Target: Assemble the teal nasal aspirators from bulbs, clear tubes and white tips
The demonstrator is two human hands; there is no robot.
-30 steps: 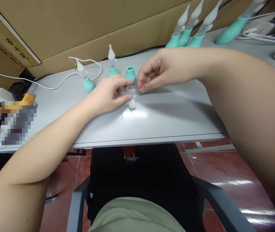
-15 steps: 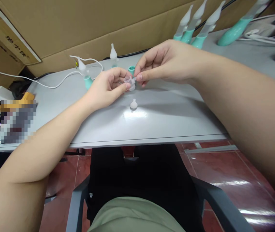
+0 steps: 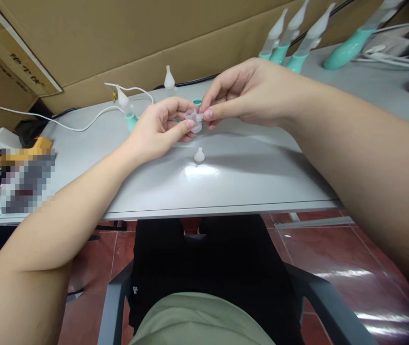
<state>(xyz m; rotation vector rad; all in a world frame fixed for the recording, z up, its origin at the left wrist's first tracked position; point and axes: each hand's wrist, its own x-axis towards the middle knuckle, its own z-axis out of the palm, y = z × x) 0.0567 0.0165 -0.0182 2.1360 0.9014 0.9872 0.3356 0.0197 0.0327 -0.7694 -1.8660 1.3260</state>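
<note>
Between the thumb and fingers of my left hand [image 3: 166,120] is a small clear plastic cup-like piece [image 3: 194,120] with a side spout. My right hand [image 3: 233,98] pinches the small whitish part at that spout; whether it is separate from the cup I cannot tell. Just behind the hands stands a teal ring-shaped opening [image 3: 197,102], mostly hidden by fingers. Nearer the table's front edge, a white pointed silicone tip [image 3: 199,155] sits upright on the grey table [image 3: 161,187], touched by neither hand.
Teal-and-clear nasal aspirators with white tips stand at the left [image 3: 129,112] and back right [image 3: 301,48]; another lies tilted [image 3: 351,45]. A white tip on a clear body [image 3: 169,79] shows behind my left hand. White cables [image 3: 82,128] cross the left side. Cardboard [image 3: 118,38] walls the back.
The clear piece has turned slightly in my left hand, and those fingers have shifted a little around it. My right hand keeps its pinch at the spout.
</note>
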